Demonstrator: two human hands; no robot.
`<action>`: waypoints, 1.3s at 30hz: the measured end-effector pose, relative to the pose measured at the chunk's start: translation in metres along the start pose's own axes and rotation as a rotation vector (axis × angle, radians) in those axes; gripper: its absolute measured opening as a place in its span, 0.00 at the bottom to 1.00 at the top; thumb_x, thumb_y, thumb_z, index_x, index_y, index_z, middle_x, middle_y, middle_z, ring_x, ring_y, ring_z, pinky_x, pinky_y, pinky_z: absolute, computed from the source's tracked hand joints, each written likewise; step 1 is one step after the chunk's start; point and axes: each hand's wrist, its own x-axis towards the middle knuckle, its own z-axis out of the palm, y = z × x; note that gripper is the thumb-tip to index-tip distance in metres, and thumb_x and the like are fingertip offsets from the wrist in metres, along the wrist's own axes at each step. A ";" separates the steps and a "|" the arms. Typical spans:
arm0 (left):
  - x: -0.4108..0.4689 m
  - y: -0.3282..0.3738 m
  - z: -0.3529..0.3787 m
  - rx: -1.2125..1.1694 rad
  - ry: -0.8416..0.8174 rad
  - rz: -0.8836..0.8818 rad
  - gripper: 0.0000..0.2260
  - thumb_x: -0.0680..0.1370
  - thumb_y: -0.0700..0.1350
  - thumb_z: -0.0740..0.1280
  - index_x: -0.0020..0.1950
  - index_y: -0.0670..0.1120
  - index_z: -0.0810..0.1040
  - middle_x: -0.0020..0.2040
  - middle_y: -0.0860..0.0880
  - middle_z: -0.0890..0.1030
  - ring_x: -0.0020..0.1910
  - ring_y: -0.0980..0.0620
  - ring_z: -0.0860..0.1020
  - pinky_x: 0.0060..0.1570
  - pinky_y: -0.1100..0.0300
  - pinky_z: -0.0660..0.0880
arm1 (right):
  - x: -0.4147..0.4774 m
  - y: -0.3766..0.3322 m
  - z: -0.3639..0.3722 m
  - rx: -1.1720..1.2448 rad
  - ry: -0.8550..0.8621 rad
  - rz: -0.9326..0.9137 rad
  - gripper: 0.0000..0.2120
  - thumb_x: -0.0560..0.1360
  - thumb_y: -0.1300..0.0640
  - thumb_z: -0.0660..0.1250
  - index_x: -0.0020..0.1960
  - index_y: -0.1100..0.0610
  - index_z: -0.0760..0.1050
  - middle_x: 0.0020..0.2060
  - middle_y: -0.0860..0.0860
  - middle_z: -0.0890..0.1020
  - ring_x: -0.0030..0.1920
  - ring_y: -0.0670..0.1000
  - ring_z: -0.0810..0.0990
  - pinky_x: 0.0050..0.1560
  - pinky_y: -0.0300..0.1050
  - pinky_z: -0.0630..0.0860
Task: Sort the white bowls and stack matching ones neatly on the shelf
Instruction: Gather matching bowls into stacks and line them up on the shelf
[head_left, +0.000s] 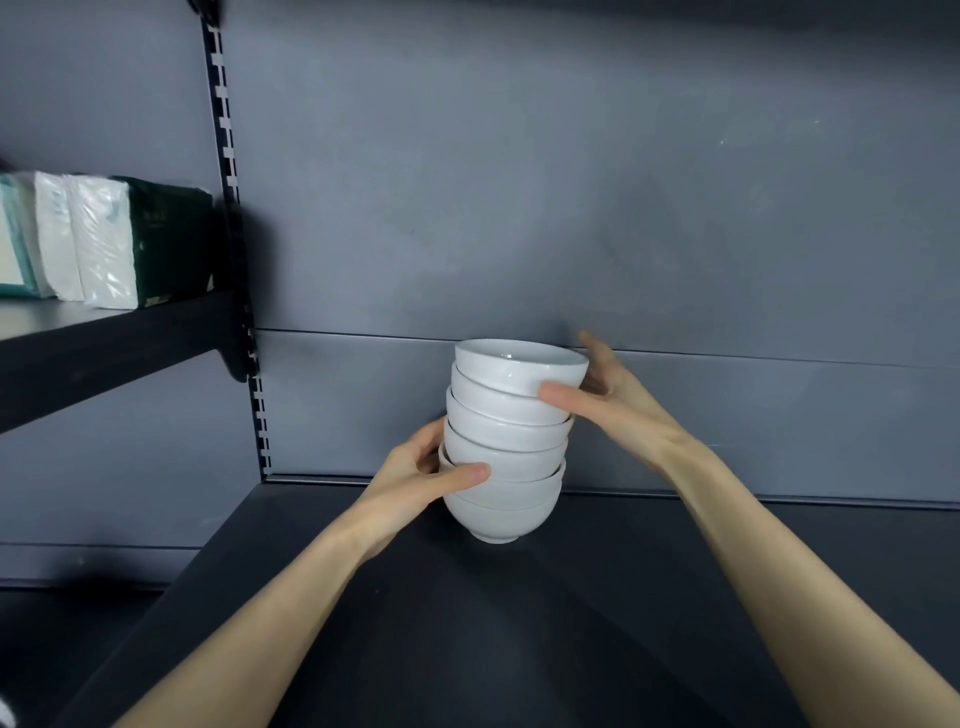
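A stack of several white bowls (506, 441) stands upright on the dark shelf (597, 597), close to the grey back panel. The bowls nest slightly unevenly. My left hand (421, 480) grips the lower bowls from the left, thumb across the front. My right hand (608, 400) holds the top of the stack from the right, thumb pressed on the front of the upper bowls and fingers spread behind them.
A grey back wall (571, 182) closes the shelf behind the stack. A slotted upright (234, 208) runs down at the left. Beyond it, a higher black shelf (104, 338) carries several wrapped packets (104, 239).
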 end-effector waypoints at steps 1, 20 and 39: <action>0.000 0.000 0.000 -0.003 0.009 0.002 0.37 0.63 0.52 0.77 0.70 0.51 0.70 0.63 0.56 0.79 0.63 0.57 0.76 0.65 0.54 0.71 | 0.000 -0.005 0.000 -0.018 0.010 -0.024 0.41 0.70 0.52 0.75 0.76 0.47 0.57 0.62 0.40 0.75 0.64 0.43 0.75 0.56 0.31 0.73; 0.003 0.003 0.011 0.006 0.098 0.118 0.31 0.67 0.46 0.76 0.65 0.61 0.69 0.61 0.64 0.78 0.61 0.65 0.75 0.52 0.71 0.74 | 0.012 -0.010 0.005 -0.164 0.119 -0.058 0.21 0.65 0.47 0.77 0.57 0.50 0.80 0.38 0.48 0.76 0.36 0.44 0.73 0.38 0.27 0.70; 0.002 0.011 0.007 0.063 0.046 0.067 0.37 0.65 0.51 0.78 0.71 0.59 0.66 0.64 0.63 0.76 0.63 0.63 0.74 0.60 0.62 0.72 | 0.013 -0.013 -0.003 -0.276 0.006 -0.036 0.33 0.68 0.43 0.75 0.70 0.47 0.69 0.60 0.43 0.76 0.60 0.45 0.75 0.55 0.37 0.70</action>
